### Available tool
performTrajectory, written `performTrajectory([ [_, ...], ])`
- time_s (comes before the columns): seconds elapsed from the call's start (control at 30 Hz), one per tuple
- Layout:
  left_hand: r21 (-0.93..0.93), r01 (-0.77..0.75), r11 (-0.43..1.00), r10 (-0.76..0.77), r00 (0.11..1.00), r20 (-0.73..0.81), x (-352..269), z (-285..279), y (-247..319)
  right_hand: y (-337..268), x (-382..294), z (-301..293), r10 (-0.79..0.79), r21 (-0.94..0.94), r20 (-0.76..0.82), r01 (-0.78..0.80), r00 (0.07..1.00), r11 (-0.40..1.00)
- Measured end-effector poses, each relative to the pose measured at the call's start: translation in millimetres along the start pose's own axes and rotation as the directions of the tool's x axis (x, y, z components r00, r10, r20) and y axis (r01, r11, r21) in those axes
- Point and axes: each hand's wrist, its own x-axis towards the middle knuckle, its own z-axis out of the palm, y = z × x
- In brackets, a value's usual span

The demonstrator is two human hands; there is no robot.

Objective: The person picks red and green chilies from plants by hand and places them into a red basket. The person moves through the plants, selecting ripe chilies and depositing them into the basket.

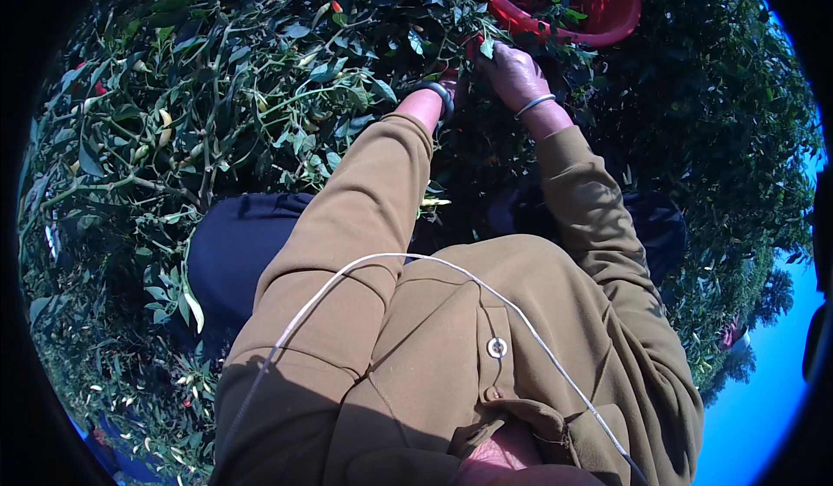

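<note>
Both my hands reach forward into leafy chili pepper plants (221, 95). My left hand (452, 79), with a dark bangle at the wrist, is mostly hidden among the leaves, so its fingers cannot be made out. Just right of it, my right hand (514, 76) wears a pale bangle and has its back turned up. Red chili peppers (476, 46) show at its fingertips beside green leaves; whether the fingers grip them is unclear. Beyond my right hand stands a red plastic basin (605, 33) with dark red contents in shade.
Pale yellow chili peppers (165, 128) hang on the branching plants at the left. A pale pepper (194, 311) hangs near my left knee (244, 252). Dense foliage (709, 95) rises at the right. A white cord (403, 255) loops across my chest.
</note>
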Motion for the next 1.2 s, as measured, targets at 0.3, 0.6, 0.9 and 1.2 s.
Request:
performTrajectory([
  [0.3,-0.006,-0.008,1.0,0.008,1.0,-0.025,2,-9,5,-2,-5,-24,0.444,0.816,0.006,-0.261,0.896,0.516],
  [0.6,0.041,0.001,0.999,-0.002,1.0,0.011,-8,-1,5,-1,20,-44,0.137,0.954,0.241,-0.261,0.961,0.149],
  [0.9,0.057,0.006,0.998,-0.007,0.999,0.034,-12,1,8,60,23,49,0.3,0.057,0.369,-0.344,0.879,0.937],
  [1.2,0.075,0.003,0.997,-0.006,0.999,0.051,-14,0,10,72,16,81,0.343,0.433,0.284,-0.439,0.895,0.787],
])
